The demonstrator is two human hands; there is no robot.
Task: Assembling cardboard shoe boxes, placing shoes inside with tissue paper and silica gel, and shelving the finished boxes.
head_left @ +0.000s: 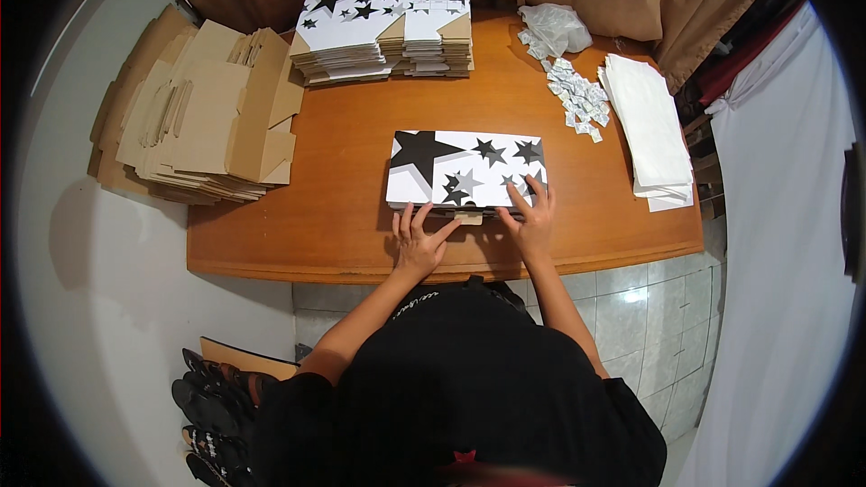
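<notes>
Even, fairly bright indoor light falls from above; soft shadows lie just under the hands [419,243] and along the near edge of the box [466,169]. The picture is sharp at the centre. Straight edges bend outward, and dark corners frame the round view.

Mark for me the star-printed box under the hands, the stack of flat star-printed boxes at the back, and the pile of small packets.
star-printed box [465,167], head view, middle of its lid.
stack of flat star-printed boxes [361,27], head view, top sheet.
pile of small packets [577,95], head view, centre of the heap.
</notes>
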